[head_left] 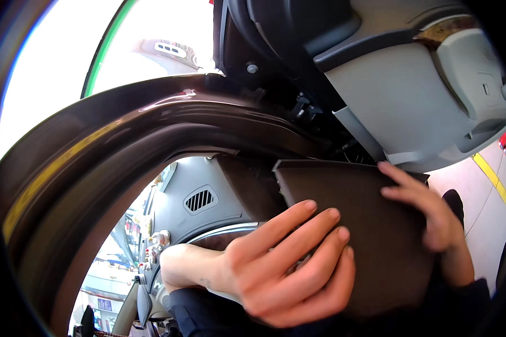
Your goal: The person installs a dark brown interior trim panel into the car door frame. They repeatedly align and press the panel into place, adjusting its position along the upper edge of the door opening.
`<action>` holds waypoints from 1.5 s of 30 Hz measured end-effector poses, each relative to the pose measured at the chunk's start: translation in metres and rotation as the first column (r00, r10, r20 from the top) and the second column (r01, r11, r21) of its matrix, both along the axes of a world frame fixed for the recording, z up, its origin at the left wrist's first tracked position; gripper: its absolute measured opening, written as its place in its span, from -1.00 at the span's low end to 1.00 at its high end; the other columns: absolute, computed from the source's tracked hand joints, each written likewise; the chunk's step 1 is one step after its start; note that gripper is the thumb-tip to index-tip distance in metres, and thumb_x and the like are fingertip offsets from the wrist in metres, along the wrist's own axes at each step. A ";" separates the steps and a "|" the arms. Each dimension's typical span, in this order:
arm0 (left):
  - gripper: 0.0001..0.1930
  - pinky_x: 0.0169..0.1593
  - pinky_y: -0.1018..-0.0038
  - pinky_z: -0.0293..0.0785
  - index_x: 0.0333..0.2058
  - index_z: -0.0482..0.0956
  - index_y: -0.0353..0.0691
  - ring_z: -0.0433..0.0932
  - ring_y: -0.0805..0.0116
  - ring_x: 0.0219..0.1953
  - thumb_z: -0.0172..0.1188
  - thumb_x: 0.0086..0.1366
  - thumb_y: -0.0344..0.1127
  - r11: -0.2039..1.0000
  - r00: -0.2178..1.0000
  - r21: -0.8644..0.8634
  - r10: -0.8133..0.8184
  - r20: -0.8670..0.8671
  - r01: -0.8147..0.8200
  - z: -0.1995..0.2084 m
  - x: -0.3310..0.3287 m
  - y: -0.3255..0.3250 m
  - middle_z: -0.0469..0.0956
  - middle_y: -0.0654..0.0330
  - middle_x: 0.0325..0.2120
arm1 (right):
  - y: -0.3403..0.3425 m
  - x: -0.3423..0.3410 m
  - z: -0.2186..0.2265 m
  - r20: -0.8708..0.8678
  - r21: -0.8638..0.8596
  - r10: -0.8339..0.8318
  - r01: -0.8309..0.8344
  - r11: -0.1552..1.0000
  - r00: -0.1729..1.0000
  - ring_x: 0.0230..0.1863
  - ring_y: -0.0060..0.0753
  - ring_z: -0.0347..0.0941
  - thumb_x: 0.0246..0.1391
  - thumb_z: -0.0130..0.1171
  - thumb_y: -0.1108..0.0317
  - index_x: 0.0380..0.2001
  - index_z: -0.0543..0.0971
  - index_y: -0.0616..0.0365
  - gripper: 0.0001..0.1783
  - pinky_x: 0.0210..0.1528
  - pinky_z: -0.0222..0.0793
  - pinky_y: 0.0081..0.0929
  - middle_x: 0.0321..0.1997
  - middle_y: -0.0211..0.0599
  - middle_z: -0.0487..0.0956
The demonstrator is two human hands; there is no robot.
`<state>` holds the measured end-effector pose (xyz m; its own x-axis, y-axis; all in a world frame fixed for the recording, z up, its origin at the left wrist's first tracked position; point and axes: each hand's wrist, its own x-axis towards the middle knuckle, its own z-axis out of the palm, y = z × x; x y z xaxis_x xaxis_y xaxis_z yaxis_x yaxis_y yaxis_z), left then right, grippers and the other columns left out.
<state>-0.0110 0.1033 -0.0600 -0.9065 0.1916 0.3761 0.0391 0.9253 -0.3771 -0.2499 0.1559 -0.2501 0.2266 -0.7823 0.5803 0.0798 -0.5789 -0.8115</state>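
A flat dark brown panel with a pale left edge lies below the door hinge area, at the centre right. In front of its lower left part is my left hand, its fingers bent and drawn together. The thumb and whatever lies under the fingers are hidden, so I cannot make out what it holds. At the panel's right side, my right hand has its fingers stretched out and apart. Its fingertips are over the panel near the upper right edge, and nothing shows in its grasp.
A dark car door frame curves across the left and top. The open door with grey trim hangs at the upper right. A grey dashboard with an air vent lies left of the panel. Yellow tape marks the floor.
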 end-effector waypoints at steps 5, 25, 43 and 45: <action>-0.85 -0.22 0.17 0.74 -0.39 0.63 -0.25 0.72 0.09 -0.38 0.34 0.00 -0.52 0.958 0.958 -0.020 0.285 -0.017 -0.286 -0.002 0.004 0.001 0.67 0.06 -0.47 | 0.023 0.020 0.005 -0.229 -0.170 0.020 -0.061 0.984 0.973 0.46 0.53 0.11 -0.23 0.54 -0.30 0.34 0.33 0.29 0.21 0.43 0.12 0.14 0.46 0.50 0.13; -0.53 -0.28 0.26 0.68 -0.09 0.56 -0.35 0.66 0.22 -0.41 -0.11 0.53 0.00 0.912 0.971 0.334 0.233 0.054 -0.238 0.048 0.035 -0.083 0.66 0.02 -0.41 | -0.038 0.033 0.029 -0.402 -0.092 -0.424 0.425 0.900 0.811 -0.10 0.22 0.64 -0.30 0.16 0.73 0.16 0.44 0.40 -0.23 -0.07 0.61 -0.21 0.00 0.18 0.61; -0.43 -0.48 0.39 0.48 -0.19 0.49 -0.24 0.46 0.34 -0.63 -0.39 0.59 0.09 0.989 0.967 0.120 0.116 -0.228 -0.090 0.015 0.044 -0.063 0.49 0.17 -0.61 | -0.014 0.092 -0.005 -0.123 -0.040 -0.392 0.390 0.920 0.912 0.20 0.34 0.50 -0.42 0.08 0.81 0.17 0.36 0.51 -0.15 0.28 0.44 -0.01 0.20 0.34 0.49; -0.45 -0.49 0.40 0.48 -0.19 0.48 -0.23 0.45 0.35 -0.64 -0.39 0.60 0.09 0.992 0.970 0.101 0.092 -0.227 -0.070 0.015 0.044 -0.064 0.50 0.17 -0.61 | -0.008 0.102 -0.011 -0.077 -0.064 -0.391 0.387 0.920 0.917 0.23 0.37 0.47 -0.41 0.09 0.81 0.18 0.36 0.50 -0.15 0.31 0.40 0.04 0.23 0.36 0.46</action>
